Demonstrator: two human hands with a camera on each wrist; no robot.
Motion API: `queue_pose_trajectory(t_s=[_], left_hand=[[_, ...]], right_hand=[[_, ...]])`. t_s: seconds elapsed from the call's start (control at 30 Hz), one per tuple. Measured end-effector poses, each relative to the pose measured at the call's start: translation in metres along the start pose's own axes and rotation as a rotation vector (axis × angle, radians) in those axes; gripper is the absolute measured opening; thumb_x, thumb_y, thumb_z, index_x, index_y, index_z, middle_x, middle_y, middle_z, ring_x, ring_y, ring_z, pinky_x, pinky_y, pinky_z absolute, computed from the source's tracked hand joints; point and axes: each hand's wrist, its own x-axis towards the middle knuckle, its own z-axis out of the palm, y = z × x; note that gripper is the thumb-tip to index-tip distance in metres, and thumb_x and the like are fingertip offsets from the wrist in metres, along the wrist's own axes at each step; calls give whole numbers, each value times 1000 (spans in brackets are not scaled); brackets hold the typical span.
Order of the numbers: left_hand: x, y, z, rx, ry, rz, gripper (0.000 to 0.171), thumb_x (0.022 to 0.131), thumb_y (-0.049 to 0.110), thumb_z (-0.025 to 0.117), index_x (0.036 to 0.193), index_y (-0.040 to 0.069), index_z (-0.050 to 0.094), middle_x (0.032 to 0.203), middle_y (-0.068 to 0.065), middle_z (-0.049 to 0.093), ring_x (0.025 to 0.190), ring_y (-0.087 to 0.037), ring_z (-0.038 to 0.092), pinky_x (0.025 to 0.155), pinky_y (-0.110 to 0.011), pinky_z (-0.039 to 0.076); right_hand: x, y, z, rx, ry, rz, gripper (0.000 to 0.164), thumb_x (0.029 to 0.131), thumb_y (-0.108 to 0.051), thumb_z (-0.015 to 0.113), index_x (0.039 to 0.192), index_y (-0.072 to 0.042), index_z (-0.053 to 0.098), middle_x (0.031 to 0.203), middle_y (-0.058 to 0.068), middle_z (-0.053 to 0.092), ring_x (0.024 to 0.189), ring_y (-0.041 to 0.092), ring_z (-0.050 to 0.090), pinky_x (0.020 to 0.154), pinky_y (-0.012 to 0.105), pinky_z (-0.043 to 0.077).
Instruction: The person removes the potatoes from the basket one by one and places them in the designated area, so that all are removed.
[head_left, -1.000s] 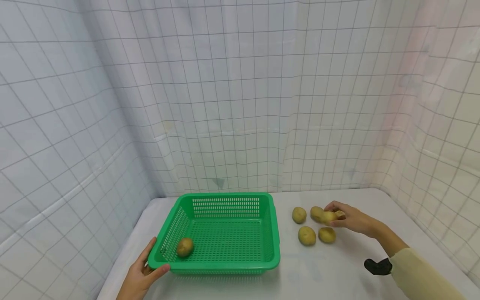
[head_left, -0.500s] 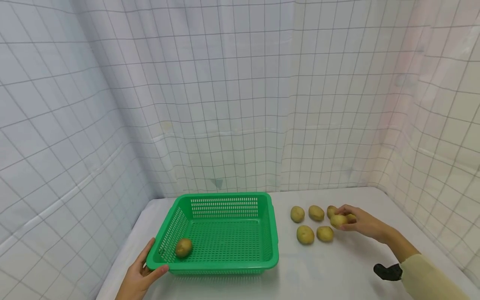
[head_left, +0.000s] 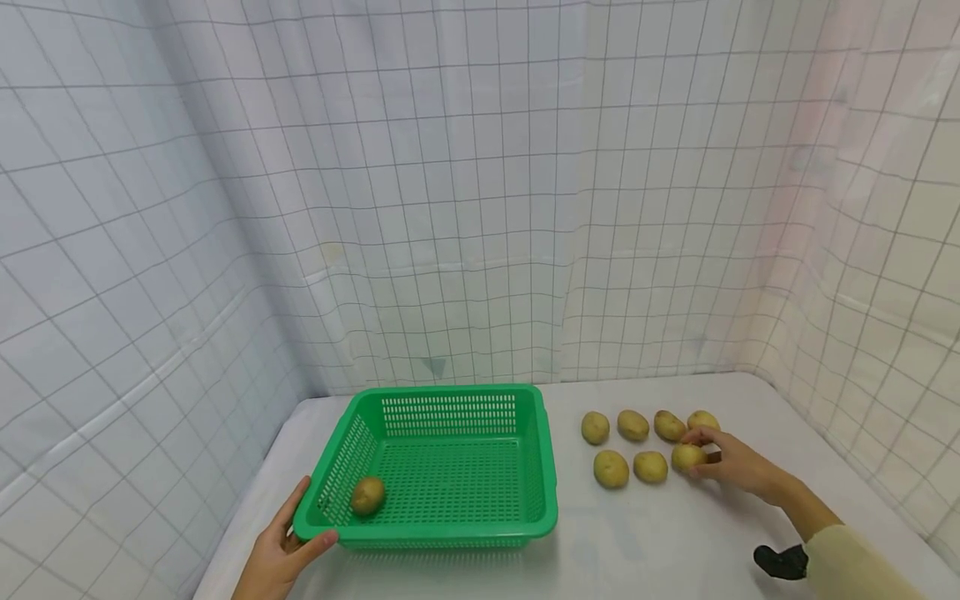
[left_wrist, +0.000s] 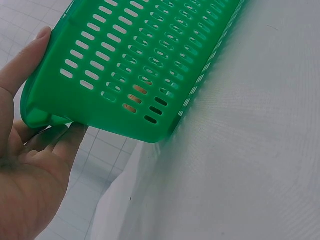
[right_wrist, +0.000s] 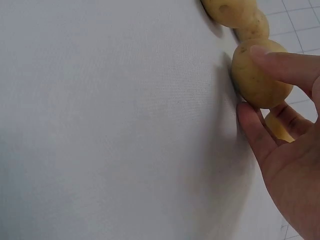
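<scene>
At the basket's near left corner my left hand (head_left: 279, 550) grips the rim of a green plastic basket (head_left: 442, 531), thumb over the front edge and fingers along the left side. One brown potato (head_left: 368, 496) lies inside, close to that corner. On the right, my right hand (head_left: 738, 467) pinches a yellow potato (right_wrist: 261, 75) between thumb and fingers, low over the white table. This potato is at the right end of a front row, beside a potato (head_left: 650, 467) and a larger one (head_left: 611, 469). The right wrist view shows the thumb on top and a fingertip down at the tabletop.
Behind the front row runs a back row of several potatoes, from one (head_left: 596, 427) on the left to one (head_left: 703, 421) just beyond my right fingers. A dark object (head_left: 780, 562) sticks out by the right sleeve. White gridded curtains (head_left: 465, 250) surround the table (head_left: 600, 550).
My right hand has moved right and slightly nearer with the potato, now lower at the front row's end. Back-row potatoes behind it show more fully. The left hand stays on the basket.
</scene>
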Motion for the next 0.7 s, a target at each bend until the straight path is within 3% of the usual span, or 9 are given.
queue_pose_trajectory(t_s=[0.23,0.4,0.7], left_hand=[[0,2,1,-2,-10,6,95,101,15,71,167,10,3,168,-27,5,108,17,49,88,-17,52],[0,3,1,15,-10,-8,95,101,17,70,168,11,3,168,-25,5,107,18,49,88,-18,52],[-1,3,1,0,-13,-9,94,102,17,70,167,11,2,168,-25,3,108,18,49,88,-18,53]], right_hand=[[-2,-3,-2,-15,-30,-7,48,89,-16,82,127,-1,57,130,17,55,121,34,49,89,26,51],[-3,-4,-5,-24,-53,-13,52,92,-17,80,133,2,54,131,20,53,120,33,50,89,29,51],[-4,-10,-9,-41,-85,-23,55,93,-16,78,138,4,51,131,23,54,121,41,51,94,50,49]])
